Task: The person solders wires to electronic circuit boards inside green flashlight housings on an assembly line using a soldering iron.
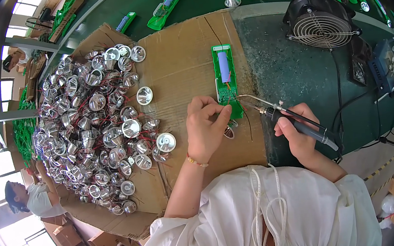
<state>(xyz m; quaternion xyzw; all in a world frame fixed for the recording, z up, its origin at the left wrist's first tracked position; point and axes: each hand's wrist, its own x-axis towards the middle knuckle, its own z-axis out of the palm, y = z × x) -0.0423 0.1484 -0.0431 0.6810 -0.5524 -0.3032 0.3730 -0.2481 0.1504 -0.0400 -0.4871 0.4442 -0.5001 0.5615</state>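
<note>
A long green plastic housing lies upright in front of me on the cardboard, with a blue cylindrical battery cell and a small green circuit board inside. My left hand is closed in a pinch at the board's lower left, on what looks like a thin red wire. Just below those fingers sits a small silver reflector cup, partly hidden. In my right hand is a black-handled soldering iron with a thin curved metal tube whose end reaches the board.
Left of the work, a cardboard box holds a heap of reflector cups with red wires. A black fan stands at the back right, near a blue soldering station. More green housings line the far side. A person is at far left.
</note>
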